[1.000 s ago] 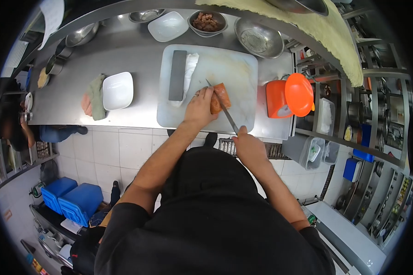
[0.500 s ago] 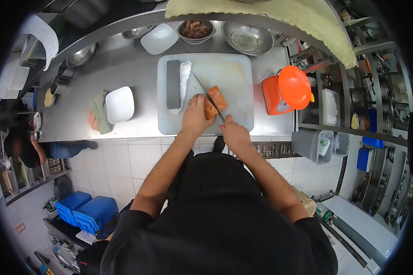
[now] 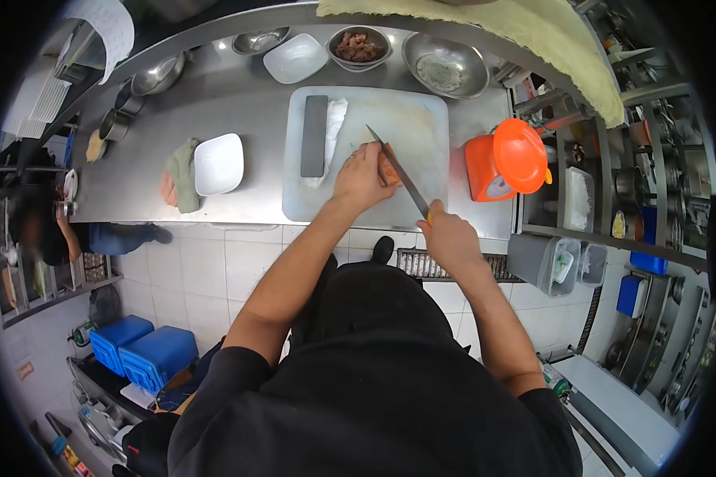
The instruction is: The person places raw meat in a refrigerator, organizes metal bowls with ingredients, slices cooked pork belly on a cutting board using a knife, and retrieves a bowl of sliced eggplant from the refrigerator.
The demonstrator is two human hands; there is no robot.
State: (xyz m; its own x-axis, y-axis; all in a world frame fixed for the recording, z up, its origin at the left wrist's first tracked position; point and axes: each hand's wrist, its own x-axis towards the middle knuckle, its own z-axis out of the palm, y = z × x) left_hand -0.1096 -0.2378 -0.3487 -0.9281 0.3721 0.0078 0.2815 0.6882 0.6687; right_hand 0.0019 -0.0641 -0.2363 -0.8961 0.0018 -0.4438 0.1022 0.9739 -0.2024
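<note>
On the white cutting board (image 3: pixel 422 191), my left hand (image 3: pixel 360 176) is closed on an orange block of food (image 3: pixel 387 168), which looks like salmon. Its fingers hide the block's left part. My right hand (image 3: pixel 452 234) is wrapped round the yellowish handle of a long knife (image 3: pixel 406 180). The blade slants up and left across the block's right side, tip beyond my left fingers; whether it cuts into the block I cannot tell. Left of my left hand lie a dark grey flat bar (image 3: pixel 314 137), like a sharpening stone, and a folded white cloth (image 3: pixel 336 121).
An orange kitchen scale (image 3: pixel 485 171) stands right of the board. To the left are a white square bowl (image 3: pixel 219 164) and a greenish cloth (image 3: pixel 184 175). Behind sit a bowl of brown meat pieces (image 3: pixel 358 49) and a metal bowl (image 3: pixel 445 67). Another person (image 3: pixel 44 226) is at far left.
My right hand has drawn the knife back toward me and to the right, away from my left hand. Less of the orange block shows beside my left fingers. The whole view has shifted slightly.
</note>
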